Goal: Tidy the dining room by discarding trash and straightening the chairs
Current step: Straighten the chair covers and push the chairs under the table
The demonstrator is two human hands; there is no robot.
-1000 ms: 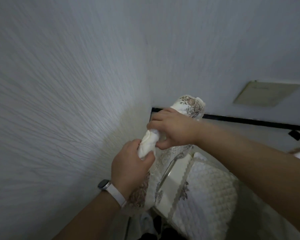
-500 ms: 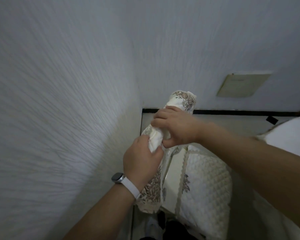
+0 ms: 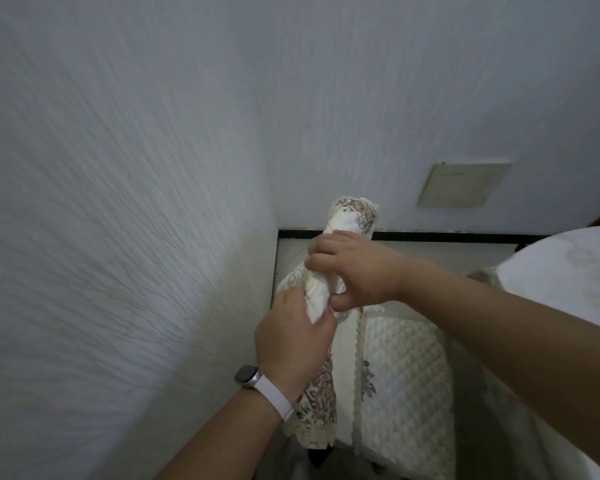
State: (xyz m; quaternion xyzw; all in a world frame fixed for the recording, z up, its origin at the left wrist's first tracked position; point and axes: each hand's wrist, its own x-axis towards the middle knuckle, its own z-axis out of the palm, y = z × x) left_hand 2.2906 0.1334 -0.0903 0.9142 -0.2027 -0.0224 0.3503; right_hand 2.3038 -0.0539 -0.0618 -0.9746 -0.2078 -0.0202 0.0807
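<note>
**Square the chair by its covered back**

You have the chair (image 3: 402,375) by the top of its backrest, which is wrapped in a floral cover (image 3: 355,216). It stands in the corner of the floor, close to the left wall (image 3: 118,220), with the clothed table (image 3: 568,278) to its right. Your left hand (image 3: 291,341) grips the bunched fabric low down. Your right hand (image 3: 357,271) curls round it just above, thumb underneath. Both forearms reach forward and down. Clamp the frame through the cloth, not the cloth alone, since the cover could slip. Shift the chair evenly, clear of the wall.
</note>
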